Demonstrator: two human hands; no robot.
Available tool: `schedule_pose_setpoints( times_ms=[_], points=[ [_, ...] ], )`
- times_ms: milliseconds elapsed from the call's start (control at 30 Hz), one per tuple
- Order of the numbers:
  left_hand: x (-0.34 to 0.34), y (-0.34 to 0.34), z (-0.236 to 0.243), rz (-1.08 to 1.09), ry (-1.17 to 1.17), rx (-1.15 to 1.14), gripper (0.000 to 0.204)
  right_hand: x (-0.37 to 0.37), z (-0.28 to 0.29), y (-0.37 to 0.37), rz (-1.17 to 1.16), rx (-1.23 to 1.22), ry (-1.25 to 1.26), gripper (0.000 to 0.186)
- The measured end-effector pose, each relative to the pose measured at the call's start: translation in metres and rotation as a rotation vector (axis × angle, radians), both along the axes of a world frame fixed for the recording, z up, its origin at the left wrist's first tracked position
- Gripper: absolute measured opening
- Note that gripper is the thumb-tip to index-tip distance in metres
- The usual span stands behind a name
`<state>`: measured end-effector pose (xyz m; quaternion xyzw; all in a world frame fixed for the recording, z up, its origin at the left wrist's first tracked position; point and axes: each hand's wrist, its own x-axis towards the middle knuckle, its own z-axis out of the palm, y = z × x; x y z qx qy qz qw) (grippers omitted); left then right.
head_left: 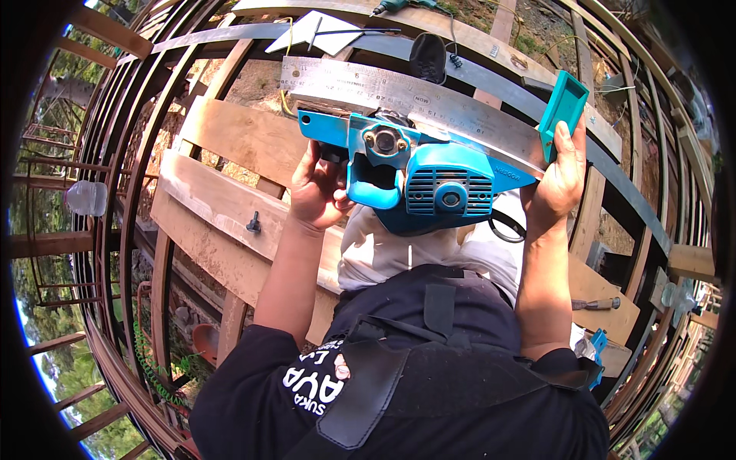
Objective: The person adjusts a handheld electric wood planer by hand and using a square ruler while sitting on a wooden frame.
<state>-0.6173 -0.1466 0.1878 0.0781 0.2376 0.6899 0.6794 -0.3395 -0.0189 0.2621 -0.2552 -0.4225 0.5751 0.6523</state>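
Observation:
A blue electric planer [452, 180] rests over my lap, turned so its sole faces away from me. My left hand [316, 190] is wrapped round the planer's left end, with part of the fingers hidden behind it. Along the sole lies the steel blade of a try square [429, 103], its ruled scale showing. My right hand [563, 172] grips the square's teal stock [566, 107] at the right, thumb laid along it. The palm sits close to the planer's right end; whether it touches, I cannot tell.
Wooden planks [238, 142] and dark metal rails surround me, with gaps between. A small bolt [254, 223] stands on the left plank. A chisel [596, 304] lies at right. Beyond the planer are a dark shoe [428, 58], white sheets [314, 34] and a green power tool [392, 6].

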Motion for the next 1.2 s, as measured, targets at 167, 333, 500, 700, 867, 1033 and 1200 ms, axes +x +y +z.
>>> schedule_pose_setpoints(
  times_ms=[167,333,500,700,867,1033,1200],
  points=[
    [0.009,0.000,0.004,0.111,0.021,-0.088,0.050,0.004,-0.002,-0.002,-0.063,-0.064,-0.075,0.041],
    [0.008,-0.006,0.000,-0.049,-0.083,0.095,0.048,0.011,-0.009,0.000,-0.021,-0.056,-0.053,0.043],
    [0.009,-0.009,0.002,-0.047,-0.112,0.105,0.043,0.010,-0.009,-0.001,0.024,-0.061,-0.020,0.044],
    [0.010,-0.009,0.005,-0.082,-0.063,0.142,0.047,0.009,-0.010,0.000,-0.028,-0.071,-0.010,0.045],
    [0.009,-0.012,-0.003,-0.076,0.013,0.076,0.050,0.008,-0.009,0.001,-0.052,-0.092,-0.040,0.045],
    [0.009,-0.010,-0.001,-0.079,0.043,0.063,0.047,0.005,-0.002,-0.002,-0.038,-0.079,-0.107,0.047],
    [0.002,-0.006,0.007,-0.142,0.025,0.164,0.043,0.004,-0.003,-0.001,-0.060,-0.083,-0.073,0.048]
  ],
)
